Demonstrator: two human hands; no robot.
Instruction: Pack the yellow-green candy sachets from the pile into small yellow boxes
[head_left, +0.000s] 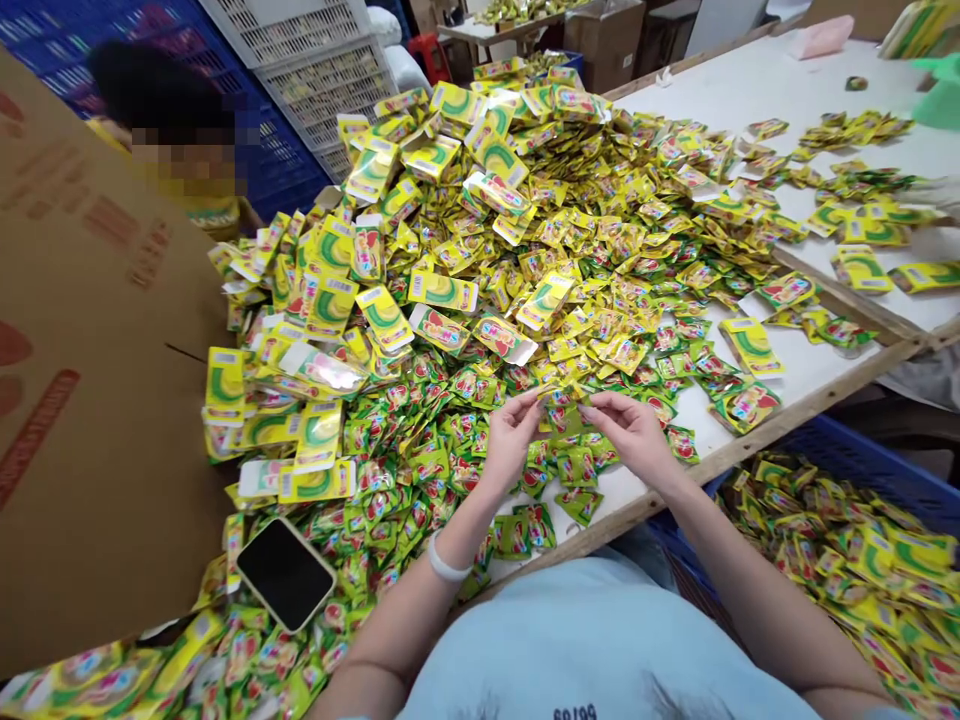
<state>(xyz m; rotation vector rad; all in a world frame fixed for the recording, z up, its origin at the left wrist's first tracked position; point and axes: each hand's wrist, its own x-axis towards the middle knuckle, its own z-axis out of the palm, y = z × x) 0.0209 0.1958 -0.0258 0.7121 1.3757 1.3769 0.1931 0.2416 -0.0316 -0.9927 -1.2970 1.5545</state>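
Observation:
My left hand [511, 438] is closed, thumb and forefinger pinching the edge of a small yellow sachet [551, 391] over the front of the heap. Close by on the right, my right hand [631, 436] also pinches, its fingertips at the sachet's other side; the exact grip is partly hidden. Beneath both hands lie many green sachets [457, 440] with red fruit pictures. Yellow sachets [600, 260] are piled behind them. Small yellow-and-green cartons [442, 290] rest on the heap, mostly toward the left and top.
A large cardboard box [97, 350] stands at the left, with a person [169, 130] behind it. A phone [286, 573] lies on the green sachets. Below the wooden table edge [750, 440], a blue crate [877, 465] holds sachets and cartons. Stacked crates [315, 80] stand behind.

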